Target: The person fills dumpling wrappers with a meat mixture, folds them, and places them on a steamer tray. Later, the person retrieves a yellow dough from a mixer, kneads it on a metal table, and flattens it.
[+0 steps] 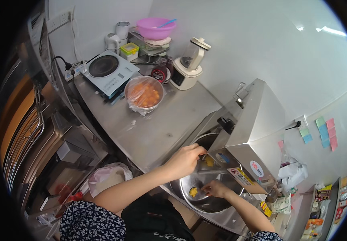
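Observation:
A round stainless-steel bowl sits under the steel housing of a kitchen machine. One soft yellow lump lies on the near left side of the bowl's inside; another yellow lump is farther back, close to the housing. My left hand is over the bowl's left rim, fingertips bent down beside the back lump; whether they pinch anything is hidden. Inside the bowl area, my right hand has its fingers spread loosely toward the near lump, with a small gap between them and nothing visible in its grasp.
On the steel counter stand a plastic-covered bowl of orange chunks, an induction cooker, dark sauce bottles and a blender. A pink basin tops stacked containers. A rack of trays is at left.

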`<state>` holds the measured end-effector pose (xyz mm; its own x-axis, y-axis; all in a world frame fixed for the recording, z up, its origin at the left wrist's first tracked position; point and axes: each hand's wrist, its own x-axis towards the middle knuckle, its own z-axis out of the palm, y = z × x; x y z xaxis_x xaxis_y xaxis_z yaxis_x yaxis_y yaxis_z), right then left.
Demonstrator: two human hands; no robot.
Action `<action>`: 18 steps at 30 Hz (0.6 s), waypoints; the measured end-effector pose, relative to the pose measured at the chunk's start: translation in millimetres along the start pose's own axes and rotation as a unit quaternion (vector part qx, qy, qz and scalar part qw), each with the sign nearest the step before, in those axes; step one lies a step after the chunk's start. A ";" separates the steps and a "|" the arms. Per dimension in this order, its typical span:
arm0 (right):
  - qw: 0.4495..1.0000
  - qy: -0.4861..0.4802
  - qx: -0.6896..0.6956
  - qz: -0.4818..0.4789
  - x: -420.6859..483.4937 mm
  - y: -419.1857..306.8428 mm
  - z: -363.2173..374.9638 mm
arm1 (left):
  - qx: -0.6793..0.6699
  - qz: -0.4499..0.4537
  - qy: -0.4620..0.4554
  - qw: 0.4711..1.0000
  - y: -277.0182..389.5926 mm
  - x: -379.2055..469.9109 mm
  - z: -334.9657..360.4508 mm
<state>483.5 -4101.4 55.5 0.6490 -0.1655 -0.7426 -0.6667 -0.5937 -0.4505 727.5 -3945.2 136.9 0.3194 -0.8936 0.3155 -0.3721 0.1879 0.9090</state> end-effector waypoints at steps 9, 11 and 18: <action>0.895 0.439 -0.078 -0.003 62.5 28.8 -5.2 | 0.000 0.010 0.150 0.989 -17.0 15.4 21.9; 0.896 0.442 -0.035 0.005 80.4 32.9 -0.1 | 0.049 0.017 0.168 0.985 -15.9 13.2 25.5; 0.882 0.463 0.085 -0.010 110.9 38.4 11.7 | 0.065 -0.013 0.142 0.988 -15.0 9.6 26.8</action>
<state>525.6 -4133.3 -49.9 0.6289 -0.7762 -0.0453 -0.6462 -0.4894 -0.5856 712.8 -3967.6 119.0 0.5549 -0.7439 0.3725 -0.4634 0.0954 0.8810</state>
